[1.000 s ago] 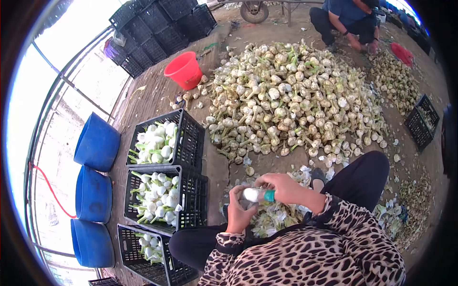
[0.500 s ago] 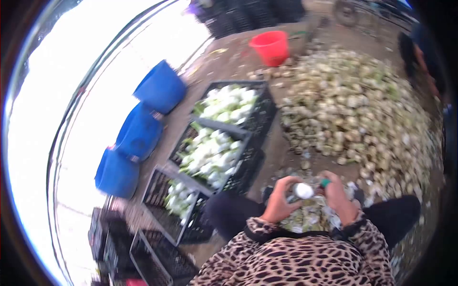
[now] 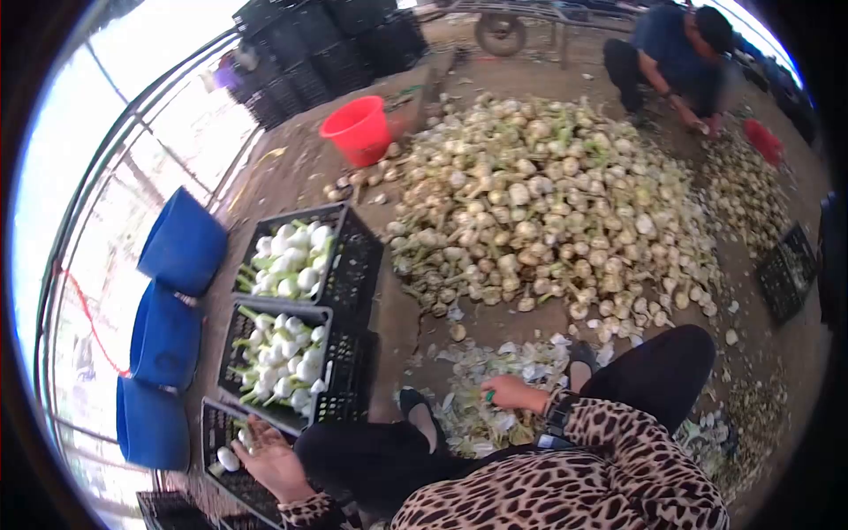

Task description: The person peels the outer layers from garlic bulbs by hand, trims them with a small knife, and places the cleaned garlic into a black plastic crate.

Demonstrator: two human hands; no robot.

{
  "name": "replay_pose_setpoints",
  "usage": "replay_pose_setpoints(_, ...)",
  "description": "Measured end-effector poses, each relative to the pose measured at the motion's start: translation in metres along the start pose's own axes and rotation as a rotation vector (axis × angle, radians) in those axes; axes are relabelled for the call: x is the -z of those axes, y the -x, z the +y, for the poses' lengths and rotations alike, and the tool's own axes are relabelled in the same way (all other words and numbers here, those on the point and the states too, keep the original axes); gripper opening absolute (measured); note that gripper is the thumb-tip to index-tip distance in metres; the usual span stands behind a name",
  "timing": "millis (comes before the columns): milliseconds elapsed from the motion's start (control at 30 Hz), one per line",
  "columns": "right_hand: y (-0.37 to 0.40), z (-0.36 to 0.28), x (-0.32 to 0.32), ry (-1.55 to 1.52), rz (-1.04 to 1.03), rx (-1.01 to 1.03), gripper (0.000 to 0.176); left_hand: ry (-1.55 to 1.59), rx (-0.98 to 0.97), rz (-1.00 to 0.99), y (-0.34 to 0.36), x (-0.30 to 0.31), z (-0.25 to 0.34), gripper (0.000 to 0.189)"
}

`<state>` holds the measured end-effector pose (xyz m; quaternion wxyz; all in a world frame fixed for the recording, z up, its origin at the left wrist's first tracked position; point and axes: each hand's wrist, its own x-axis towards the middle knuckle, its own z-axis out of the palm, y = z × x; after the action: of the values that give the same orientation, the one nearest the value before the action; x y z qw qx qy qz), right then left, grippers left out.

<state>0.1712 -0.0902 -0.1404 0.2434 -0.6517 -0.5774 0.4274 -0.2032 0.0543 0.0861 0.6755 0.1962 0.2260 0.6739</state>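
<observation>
The fingers of the left hand [image 3: 274, 464] are loosely spread, palm turned up, over the nearest crate [image 3: 215, 422]. A white bulb [image 3: 228, 458] lies just beside those fingertips, on their left; from my end I cannot tell whether it touches them. The fingers of the right hand [image 3: 514, 393] are curled closed around a green object [image 3: 489, 396], only a little of which I can see. Below these fingers I have a litter of pale peelings [image 3: 481, 358] on the ground, with a dark shoe [image 3: 422, 415] to their left.

Ahead of the left fingers I see the middle crate [image 3: 344, 362], filled with white bulbs on green stalks, and just past it the far crate [image 3: 358, 269], filled likewise. To the left of these fingers and farther forward, three blue tubs [image 3: 166, 336] stand in a row.

Well forward of the right fingers spreads a large heap of unpeeled bulbs [image 3: 539, 212]. A red bucket [image 3: 364, 146] stands at its left edge, ahead of and between both sets of fingers. Off to the right of the right fingers I make out a tilted black crate [image 3: 786, 274]. Farther ahead on that side, another person [image 3: 671, 62] crouches by a smaller heap [image 3: 746, 194]. Stacked black crates [image 3: 314, 53] stand far ahead of the left fingers.
</observation>
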Motion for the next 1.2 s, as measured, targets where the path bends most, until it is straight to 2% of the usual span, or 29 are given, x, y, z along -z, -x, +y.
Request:
replay_pose_setpoints(33, 0.001, 0.01, -0.007, 0.066, -0.065, -0.004, 0.024, 0.012, 0.113, -0.103, -0.007, 0.006, -0.022, 0.05)
replay_pose_setpoints(67, -0.001, 0.019, -0.011, 0.132, -0.135, -0.002, 0.023, -0.142, 0.023, 0.085, 0.005, -0.034, -0.067, 0.046)
replay_pose_setpoints(100, -0.003, 0.029, -0.014, 0.203, -0.211, 0.002, 0.022, -0.034, 0.336, -0.157, 0.001, -0.03, -0.09, 0.029)
replay_pose_setpoints(133, -0.005, 0.043, -0.019, 0.139, -0.148, -0.031, 0.022, -0.143, 0.37, -0.037, 0.014, -0.055, -0.126, 0.025)
replay_pose_setpoints(200, -0.005, 0.071, -0.026, 0.011, -0.029, -0.093, 0.021, -0.221, 0.55, -0.04, 0.017, -0.059, -0.187, 0.025)
replay_pose_setpoints(233, -0.006, 0.076, -0.018, 0.033, 0.015, -0.119, 0.021, -0.335, 0.59, -0.096, 0.019, -0.051, -0.213, 0.026)
replay_pose_setpoints(267, -0.007, 0.077, -0.012, 0.056, 0.056, -0.143, 0.02, -0.464, 0.641, -0.049, 0.024, -0.049, -0.232, 0.027)
replay_pose_setpoints(300, -0.008, 0.079, -0.003, 0.081, 0.098, -0.166, 0.02, -0.466, 0.713, -0.011, 0.029, -0.047, -0.245, 0.027)
replay_pose_setpoints(333, -0.014, 0.078, 0.013, 0.094, 0.059, -0.259, 0.03, -0.538, 0.758, -0.017, 0.033, -0.04, -0.256, 0.027)
replay_pose_setpoints(433, -0.044, 0.099, 0.045, 0.103, 0.618, -0.201, 0.045, -0.691, 0.853, -0.101, 0.039, -0.033, -0.278, 0.027)
replay_pose_setpoints(500, -0.075, 0.108, 0.093, -0.04, 0.571, -0.43, 0.056, -0.737, 0.88, -0.165, 0.036, -0.031, -0.287, 0.027)
replay_pose_setpoints(567, -0.104, 0.111, 0.136, -0.374, 0.719, -0.228, 0.06, -0.748, 0.889, -0.21, 0.033, -0.027, -0.295, 0.029)
replay_pose_setpoints(600, -0.122, 0.113, 0.156, -0.4, 0.735, -0.306, 0.059, -0.772, 0.926, -0.188, 0.031, -0.031, -0.294, 0.032)
replay_pose_setpoints(700, -0.179, 0.141, 0.186, -0.717, 0.681, -0.399, 0.059, -0.825, 1.004, -0.156, 0.027, -0.035, -0.297, 0.033)
replay_pose_setpoints(733, -0.182, 0.12, 0.199, -0.804, 0.651, -0.428, 0.053, -0.84, 1.003, -0.184, 0.026, -0.035, -0.295, 0.034)
replay_pose_setpoints(833, -0.197, 0.122, 0.203, -0.924, 0.645, -0.413, 0.046, -0.796, 0.99, -0.182, 0.024, -0.032, -0.293, 0.035)
replay_pose_setpoints(867, -0.2, 0.124, 0.198, -0.836, 0.636, -0.566, 0.036, -0.848, 0.945, -0.228, 0.023, -0.031, -0.291, 0.036)
replay_pose_setpoints(933, -0.183, 0.101, 0.185, -0.554, 0.48, -0.488, 0.03, -0.945, 0.852, -0.32, 0.017, -0.031, -0.29, 0.037)
replay_pose_setpoints(967, -0.169, 0.085, 0.176, -0.413, 0.399, -0.446, 0.027, -0.904, 0.828, -0.27, 0.015, -0.032, -0.288, 0.038)
replay_pose_setpoints(1000, -0.143, 0.05, 0.17, -0.59, 0.393, -0.373, 0.021, -0.863, 0.804, -0.217, 0.012, -0.035, -0.287, 0.039)
replay_pose_setpoints(1033, -0.122, 0.029, 0.167, -0.508, 0.36, -0.248, 0.021, -0.823, 0.779, -0.158, 0.01, -0.036, -0.285, 0.04)
replay_pose_setpoints(1067, -0.103, 0.012, 0.161, -0.43, 0.32, -0.126, 0.022, -0.81, 0.753, -0.181, 0.011, -0.033, -0.282, 0.045)
replay_pose_setpoints(1100, -0.083, -0.006, 0.154, -0.359, 0.278, -0.006, 0.022, -0.706, 0.813, -0.171, 0.011, -0.035, -0.277, 0.046)
replay_pose_setpoints(1200, -0.026, -0.081, 0.155, -0.352, 0.003, 0.027, 0.021, -0.453, 0.983, -0.197, 0.012, -0.049, -0.262, 0.049)
